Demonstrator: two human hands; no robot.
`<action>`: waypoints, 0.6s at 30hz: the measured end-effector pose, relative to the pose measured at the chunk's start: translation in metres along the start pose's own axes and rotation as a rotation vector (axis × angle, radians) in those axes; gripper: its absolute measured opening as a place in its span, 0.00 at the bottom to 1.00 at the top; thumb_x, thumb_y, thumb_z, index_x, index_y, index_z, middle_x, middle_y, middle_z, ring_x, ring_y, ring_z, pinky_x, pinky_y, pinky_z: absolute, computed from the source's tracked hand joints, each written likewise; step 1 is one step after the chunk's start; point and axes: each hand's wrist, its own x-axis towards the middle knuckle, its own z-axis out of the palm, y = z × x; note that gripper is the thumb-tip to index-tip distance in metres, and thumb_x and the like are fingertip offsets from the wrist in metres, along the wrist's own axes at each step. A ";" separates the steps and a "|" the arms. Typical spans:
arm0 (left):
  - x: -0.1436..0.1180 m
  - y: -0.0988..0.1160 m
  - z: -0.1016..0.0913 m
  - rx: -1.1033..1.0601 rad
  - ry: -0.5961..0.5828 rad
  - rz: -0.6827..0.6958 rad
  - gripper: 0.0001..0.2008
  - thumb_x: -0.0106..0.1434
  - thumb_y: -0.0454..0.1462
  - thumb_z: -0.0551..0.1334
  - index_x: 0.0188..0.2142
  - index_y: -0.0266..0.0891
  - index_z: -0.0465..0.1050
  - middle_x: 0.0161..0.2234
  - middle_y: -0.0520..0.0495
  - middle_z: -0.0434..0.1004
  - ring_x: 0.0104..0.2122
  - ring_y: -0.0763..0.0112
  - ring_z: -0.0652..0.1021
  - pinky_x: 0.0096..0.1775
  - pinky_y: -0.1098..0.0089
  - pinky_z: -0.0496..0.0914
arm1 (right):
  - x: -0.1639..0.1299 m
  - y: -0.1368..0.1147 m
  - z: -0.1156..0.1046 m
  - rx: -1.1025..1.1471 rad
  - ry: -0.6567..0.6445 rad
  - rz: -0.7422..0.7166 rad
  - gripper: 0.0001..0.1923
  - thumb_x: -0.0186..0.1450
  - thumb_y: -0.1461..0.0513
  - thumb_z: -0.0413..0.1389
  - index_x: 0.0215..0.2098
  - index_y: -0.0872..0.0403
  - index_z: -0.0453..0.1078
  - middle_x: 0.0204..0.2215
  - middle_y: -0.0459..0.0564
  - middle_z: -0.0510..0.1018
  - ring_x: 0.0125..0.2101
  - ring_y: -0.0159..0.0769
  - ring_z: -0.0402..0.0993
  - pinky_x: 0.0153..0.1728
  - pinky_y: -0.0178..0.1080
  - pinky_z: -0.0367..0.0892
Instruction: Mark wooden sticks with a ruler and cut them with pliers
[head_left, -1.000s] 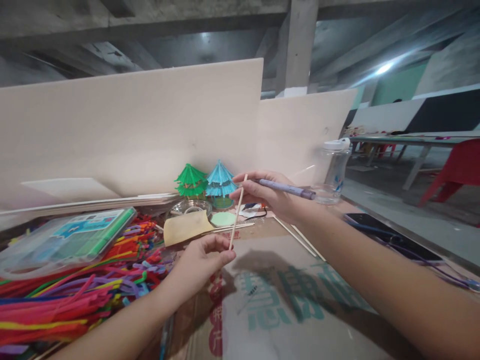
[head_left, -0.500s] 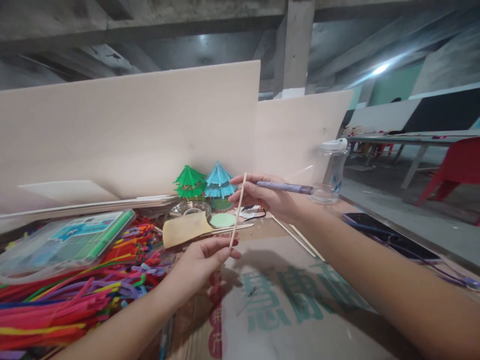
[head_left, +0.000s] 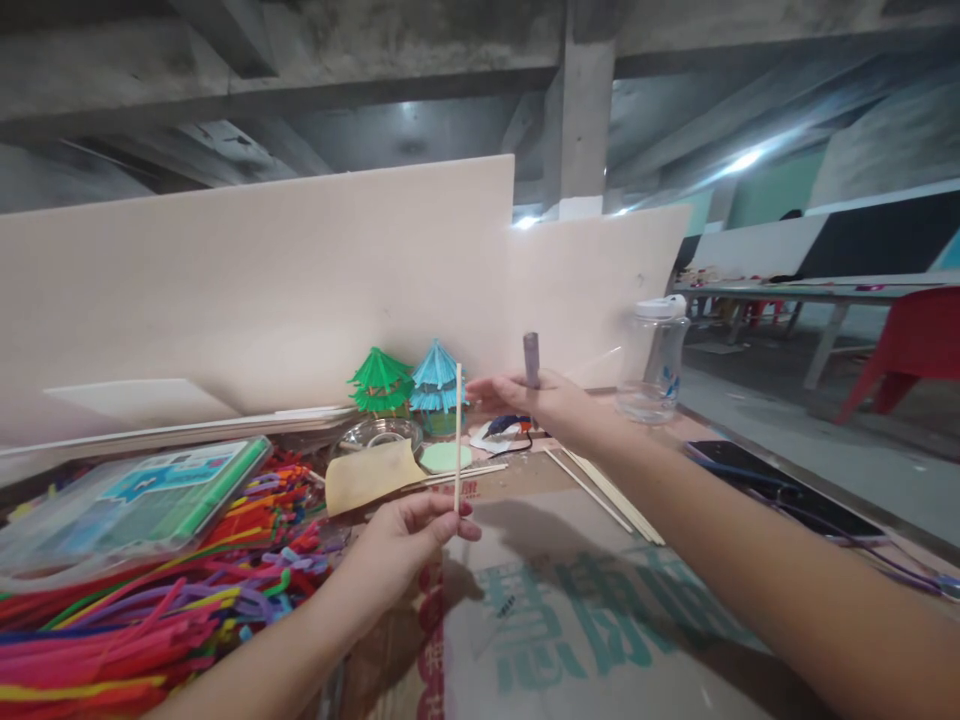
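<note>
Left of the blue paper pagoda (head_left: 437,378), the left hand (head_left: 409,535) pinches a thin wooden stick (head_left: 458,435) upright by its lower end, keeping its length clear. Right of the pagoda, the right hand (head_left: 544,402) grips a purple pen (head_left: 531,359) upright above the worktop (head_left: 570,600).

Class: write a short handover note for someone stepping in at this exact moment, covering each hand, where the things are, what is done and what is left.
Left hand: pinches a thin wooden stick upright by its lower end.
Right hand: holds a purple pen upright, apart from the stick.
Behind: green paper tree and blue paper tree stand finished.
Spare sticks lie on the cardboard; pipe cleaners to the left.
Left: this stick is bare.
</note>
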 end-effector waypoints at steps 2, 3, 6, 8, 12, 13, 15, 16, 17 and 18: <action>0.000 0.000 -0.001 0.013 -0.003 0.014 0.28 0.41 0.58 0.69 0.32 0.38 0.77 0.31 0.44 0.82 0.30 0.68 0.77 0.31 0.71 0.69 | -0.001 0.006 0.003 -0.019 -0.040 -0.009 0.18 0.60 0.48 0.61 0.38 0.53 0.75 0.33 0.49 0.79 0.27 0.31 0.74 0.31 0.36 0.70; 0.000 -0.001 -0.001 0.025 -0.006 0.018 0.28 0.42 0.59 0.69 0.33 0.38 0.77 0.31 0.43 0.82 0.30 0.68 0.77 0.30 0.71 0.68 | -0.002 0.008 0.006 -0.019 -0.054 -0.016 0.19 0.60 0.47 0.60 0.38 0.54 0.75 0.30 0.48 0.78 0.23 0.28 0.70 0.25 0.34 0.67; -0.001 -0.006 0.000 0.079 -0.026 0.018 0.29 0.46 0.58 0.67 0.36 0.37 0.77 0.31 0.43 0.82 0.21 0.73 0.73 0.23 0.72 0.65 | -0.003 0.013 0.013 -0.020 -0.055 -0.048 0.20 0.60 0.46 0.59 0.38 0.54 0.73 0.24 0.43 0.72 0.15 0.24 0.58 0.15 0.31 0.53; -0.001 -0.008 0.001 0.125 -0.047 0.032 0.28 0.48 0.58 0.66 0.36 0.37 0.78 0.30 0.43 0.82 0.17 0.74 0.71 0.20 0.72 0.65 | -0.002 0.007 0.015 -0.043 -0.039 -0.064 0.20 0.58 0.46 0.60 0.34 0.54 0.73 0.20 0.41 0.69 0.14 0.23 0.53 0.14 0.31 0.48; 0.003 -0.001 -0.008 0.237 -0.033 0.156 0.24 0.53 0.57 0.61 0.29 0.38 0.79 0.34 0.41 0.83 0.34 0.62 0.80 0.40 0.64 0.73 | -0.008 -0.028 0.007 -0.032 -0.066 -0.039 0.23 0.53 0.43 0.62 0.25 0.53 0.67 0.15 0.39 0.67 0.13 0.21 0.50 0.13 0.29 0.45; 0.005 0.004 -0.014 0.270 -0.008 0.194 0.24 0.54 0.57 0.60 0.30 0.38 0.79 0.36 0.41 0.83 0.40 0.61 0.80 0.45 0.63 0.72 | -0.017 -0.039 0.002 -0.054 -0.128 -0.008 0.23 0.52 0.42 0.62 0.24 0.53 0.67 0.13 0.38 0.67 0.12 0.20 0.49 0.13 0.29 0.45; 0.008 0.016 -0.031 0.350 0.059 0.246 0.25 0.55 0.56 0.59 0.38 0.38 0.78 0.39 0.41 0.83 0.42 0.59 0.79 0.47 0.62 0.71 | -0.051 -0.055 -0.009 -0.216 -0.282 0.109 0.24 0.52 0.41 0.62 0.22 0.52 0.69 0.14 0.39 0.69 0.12 0.21 0.55 0.14 0.28 0.50; 0.009 0.023 -0.041 0.400 0.099 0.266 0.26 0.55 0.56 0.59 0.42 0.38 0.77 0.41 0.42 0.82 0.43 0.59 0.79 0.46 0.61 0.71 | -0.076 -0.057 -0.016 -0.311 -0.368 0.175 0.27 0.51 0.38 0.60 0.20 0.52 0.70 0.14 0.40 0.70 0.12 0.22 0.58 0.13 0.28 0.52; 0.009 0.029 -0.051 0.462 0.130 0.281 0.26 0.56 0.55 0.58 0.43 0.38 0.76 0.43 0.42 0.82 0.44 0.59 0.79 0.46 0.62 0.71 | -0.104 -0.055 -0.023 -0.438 -0.458 0.262 0.31 0.50 0.33 0.55 0.18 0.50 0.71 0.13 0.41 0.71 0.12 0.23 0.61 0.14 0.28 0.54; 0.008 0.036 -0.062 0.535 0.161 0.290 0.24 0.58 0.53 0.57 0.44 0.38 0.76 0.44 0.42 0.81 0.45 0.59 0.78 0.47 0.62 0.71 | -0.133 -0.049 -0.030 -0.563 -0.366 0.280 0.38 0.49 0.27 0.43 0.16 0.49 0.71 0.08 0.40 0.66 0.08 0.22 0.57 0.12 0.28 0.51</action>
